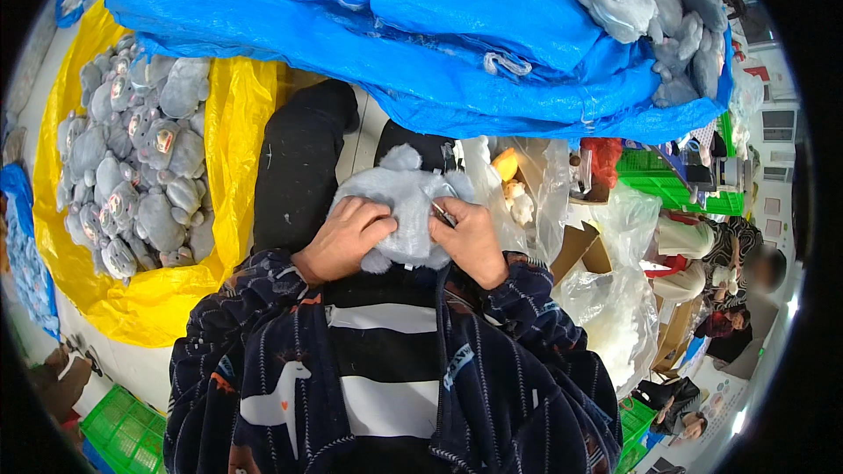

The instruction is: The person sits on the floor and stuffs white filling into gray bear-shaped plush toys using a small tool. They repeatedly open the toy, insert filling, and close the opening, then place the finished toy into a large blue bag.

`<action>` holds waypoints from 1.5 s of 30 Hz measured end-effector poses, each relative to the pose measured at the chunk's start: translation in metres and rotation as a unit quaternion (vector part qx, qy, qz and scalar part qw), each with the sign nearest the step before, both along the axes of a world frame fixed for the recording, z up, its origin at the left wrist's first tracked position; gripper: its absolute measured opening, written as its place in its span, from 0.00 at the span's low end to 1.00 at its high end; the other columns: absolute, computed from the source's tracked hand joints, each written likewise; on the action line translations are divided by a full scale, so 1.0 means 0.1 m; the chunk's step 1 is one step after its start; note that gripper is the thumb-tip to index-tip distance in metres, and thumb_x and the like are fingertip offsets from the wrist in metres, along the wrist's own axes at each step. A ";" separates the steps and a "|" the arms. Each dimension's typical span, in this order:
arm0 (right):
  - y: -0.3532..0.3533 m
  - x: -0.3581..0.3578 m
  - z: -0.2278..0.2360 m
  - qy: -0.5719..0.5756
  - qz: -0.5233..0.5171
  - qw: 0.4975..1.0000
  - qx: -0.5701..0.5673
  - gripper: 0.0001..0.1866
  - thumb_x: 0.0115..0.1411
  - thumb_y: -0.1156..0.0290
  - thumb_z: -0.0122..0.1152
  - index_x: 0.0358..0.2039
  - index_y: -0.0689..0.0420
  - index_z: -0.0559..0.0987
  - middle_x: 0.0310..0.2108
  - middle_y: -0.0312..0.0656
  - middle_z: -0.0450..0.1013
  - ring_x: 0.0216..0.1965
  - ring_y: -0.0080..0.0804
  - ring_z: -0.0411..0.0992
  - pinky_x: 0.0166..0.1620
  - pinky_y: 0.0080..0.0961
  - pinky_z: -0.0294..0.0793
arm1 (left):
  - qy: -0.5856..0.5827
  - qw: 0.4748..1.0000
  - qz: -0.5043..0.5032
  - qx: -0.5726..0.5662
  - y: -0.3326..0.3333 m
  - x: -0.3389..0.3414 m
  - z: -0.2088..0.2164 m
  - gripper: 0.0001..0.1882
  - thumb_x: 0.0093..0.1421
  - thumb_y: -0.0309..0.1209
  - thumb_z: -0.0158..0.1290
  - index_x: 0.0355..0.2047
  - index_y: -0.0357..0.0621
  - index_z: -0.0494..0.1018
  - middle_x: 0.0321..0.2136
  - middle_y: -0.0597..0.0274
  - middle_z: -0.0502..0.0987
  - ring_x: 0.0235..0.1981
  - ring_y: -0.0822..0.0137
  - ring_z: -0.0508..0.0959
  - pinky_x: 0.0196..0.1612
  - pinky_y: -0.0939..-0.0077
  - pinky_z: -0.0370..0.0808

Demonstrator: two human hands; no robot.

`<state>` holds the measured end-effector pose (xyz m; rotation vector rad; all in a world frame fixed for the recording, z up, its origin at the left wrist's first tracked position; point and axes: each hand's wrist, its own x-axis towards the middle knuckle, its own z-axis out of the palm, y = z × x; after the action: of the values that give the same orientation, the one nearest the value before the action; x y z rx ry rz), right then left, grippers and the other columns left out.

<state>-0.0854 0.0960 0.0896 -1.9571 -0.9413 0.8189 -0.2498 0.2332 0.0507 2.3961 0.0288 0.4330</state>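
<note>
Dark patterned jacket fills the space on the near side of the grip, where the left hand has its fingers and thumb closed on the fur of a gray plush toy and the right hand pinches a small dark slender object against that toy's right side. Left of the grip, a yellow sack holds a heap of gray plush animals; beyond it spreads a blue tarpaulin, and to its right lies a clear plastic bag.
</note>
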 end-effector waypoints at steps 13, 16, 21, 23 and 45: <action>0.16 0.13 0.08 0.071 0.113 0.974 -0.181 0.10 0.48 0.74 0.52 0.22 0.72 0.72 0.15 0.52 0.72 0.18 0.33 0.75 0.25 0.29 0.73 | -0.040 0.996 -0.053 0.065 -0.05 0.11 -0.05 0.12 0.49 0.25 0.48 0.36 0.45 0.67 0.38 0.58 0.68 0.41 0.57 0.69 0.48 0.64 0.63; 0.13 0.09 0.00 0.065 0.106 0.976 -0.181 0.10 0.47 0.74 0.52 0.19 0.71 0.73 0.14 0.52 0.71 0.17 0.35 0.75 0.25 0.30 0.73 | -0.037 0.995 -0.055 0.073 -0.07 0.10 -0.07 0.11 0.49 0.25 0.47 0.35 0.45 0.66 0.38 0.57 0.68 0.42 0.57 0.69 0.48 0.64 0.63; 0.23 0.07 -0.10 0.032 0.119 0.975 -0.186 0.10 0.44 0.73 0.53 0.18 0.70 0.74 0.13 0.51 0.71 0.17 0.38 0.74 0.26 0.31 0.73 | -0.016 0.996 -0.061 0.068 -0.05 0.13 -0.12 0.10 0.50 0.25 0.47 0.35 0.45 0.66 0.37 0.58 0.68 0.41 0.57 0.69 0.47 0.65 0.64; 0.22 0.08 -0.13 0.042 0.110 0.974 -0.194 0.11 0.44 0.72 0.54 0.20 0.70 0.75 0.13 0.49 0.71 0.17 0.35 0.74 0.25 0.30 0.72 | -0.012 0.997 -0.062 0.053 -0.04 0.12 -0.13 0.11 0.49 0.24 0.47 0.35 0.44 0.66 0.37 0.57 0.68 0.41 0.56 0.68 0.47 0.64 0.64; -0.25 -0.18 0.35 -0.392 0.198 0.897 0.049 0.22 0.45 0.75 0.59 0.45 0.51 0.74 0.36 0.35 0.66 0.27 0.27 0.72 0.26 0.24 0.72 | 0.011 0.981 0.091 -0.169 0.04 0.22 -0.02 0.17 0.44 0.23 0.55 0.36 0.40 0.65 0.33 0.50 0.69 0.38 0.46 0.69 0.39 0.61 0.67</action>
<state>-0.1033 0.0714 0.1242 -2.0490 -1.8561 0.1345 -0.2280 0.2377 0.0487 2.0705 0.3094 0.4461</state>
